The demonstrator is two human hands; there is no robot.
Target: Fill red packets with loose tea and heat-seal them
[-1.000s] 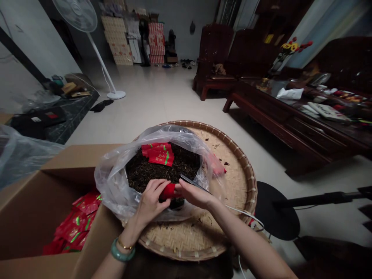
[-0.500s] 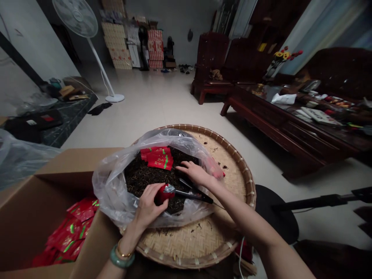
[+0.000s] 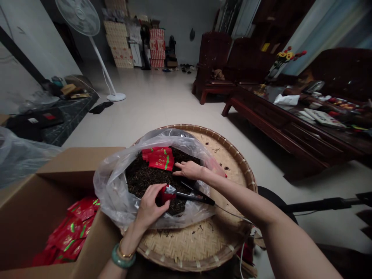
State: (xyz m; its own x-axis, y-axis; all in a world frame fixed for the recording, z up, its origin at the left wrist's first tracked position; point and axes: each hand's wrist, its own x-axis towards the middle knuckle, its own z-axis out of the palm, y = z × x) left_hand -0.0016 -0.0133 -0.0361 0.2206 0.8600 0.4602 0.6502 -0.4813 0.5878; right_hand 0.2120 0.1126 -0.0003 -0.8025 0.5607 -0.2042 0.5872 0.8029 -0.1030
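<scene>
My left hand [image 3: 152, 205] is closed around a red packet [image 3: 163, 195], its silvery mouth facing right. Against that mouth lies the lower arm of a black two-armed clamp tool [image 3: 200, 198], with a cord trailing from its hinge. My right hand [image 3: 188, 170] hovers over dark dried leaves, which look like tea [image 3: 142, 176], its fingers outstretched and apart beside several flat red packets [image 3: 161, 159]. The clamp's upper arm passes just below that hand. The leaves fill a clear plastic bag [image 3: 109, 182] standing on a round woven bamboo tray [image 3: 186, 246].
Left of the tray, an open cardboard box [image 3: 95, 240] holds many red packets [image 3: 71, 230]. A black round stand base [image 3: 271, 197] is on the floor at right. Farther off are a white standing fan [image 3: 101, 62], a dark wooden table [image 3: 270, 120] and stacked boxes [image 3: 117, 42].
My right hand has shifted slightly left toward the flat red packets, and its forearm has swung a little. My left hand keeps the packet at the clamp. The view has moved slightly.
</scene>
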